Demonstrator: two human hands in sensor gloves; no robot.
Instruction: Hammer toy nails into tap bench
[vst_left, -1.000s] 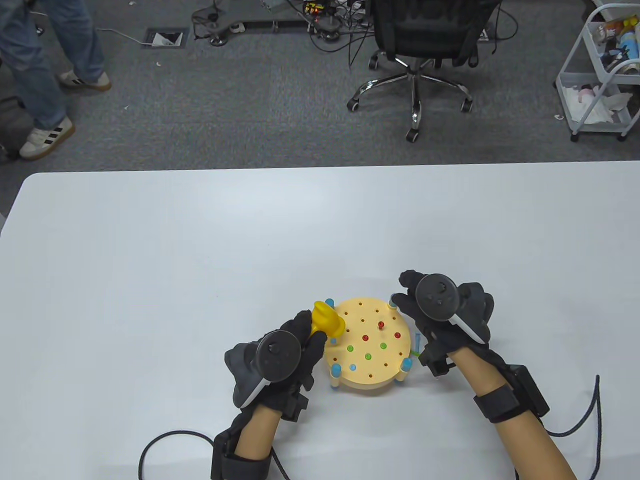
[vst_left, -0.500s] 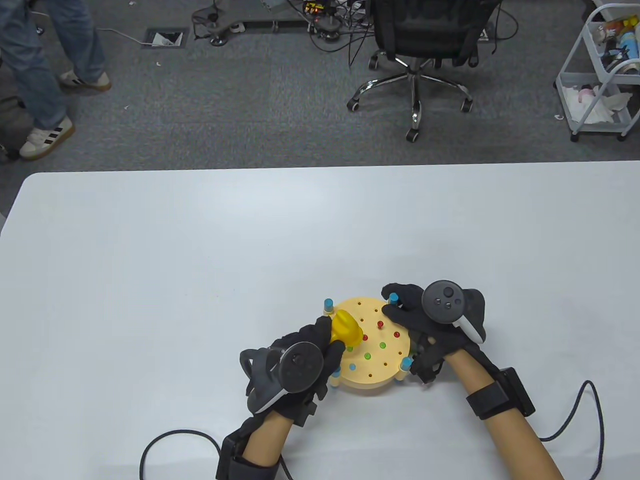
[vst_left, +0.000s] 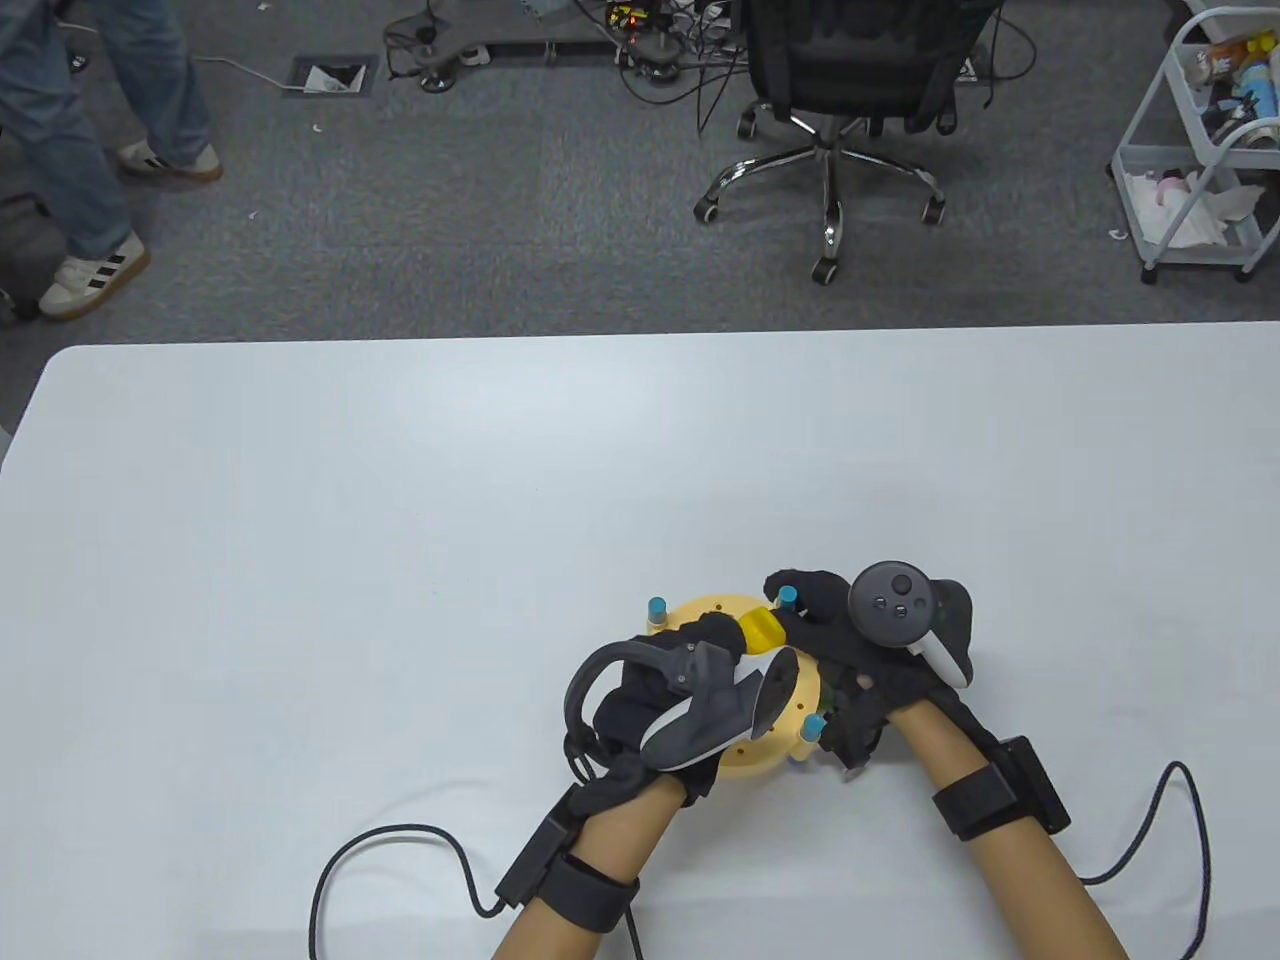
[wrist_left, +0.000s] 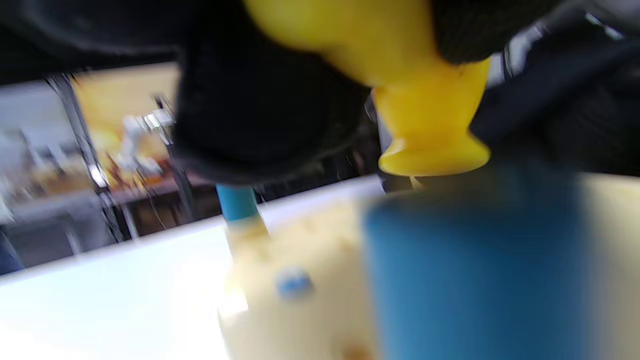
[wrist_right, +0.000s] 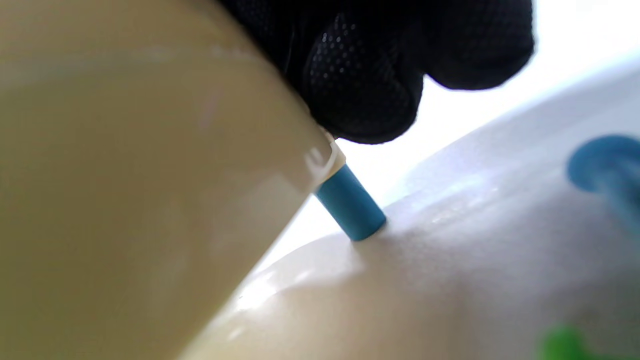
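Note:
The round cream tap bench (vst_left: 715, 612) on blue legs stands near the table's front edge, mostly covered by my hands. My left hand (vst_left: 690, 690) grips the yellow toy hammer (vst_left: 760, 628) and holds its head down over the bench top. In the left wrist view the hammer head (wrist_left: 430, 125) sits just above the bench (wrist_left: 300, 280), blurred. My right hand (vst_left: 850, 640) rests on the bench's right rim and holds it. In the right wrist view my fingers (wrist_right: 370, 75) lie on the bench edge (wrist_right: 150, 175) above a blue leg (wrist_right: 350, 202). The nails are hidden.
The white table (vst_left: 400, 500) spreads wide to the left and back. Glove cables (vst_left: 400, 850) trail off the front edge on both sides. An office chair (vst_left: 840, 80) and a white cart (vst_left: 1200, 150) stand on the floor beyond the table.
My left hand has swung the hammer right and down over the bench, rolling so the tracker faces sideways. My right hand has stayed on the right rim.

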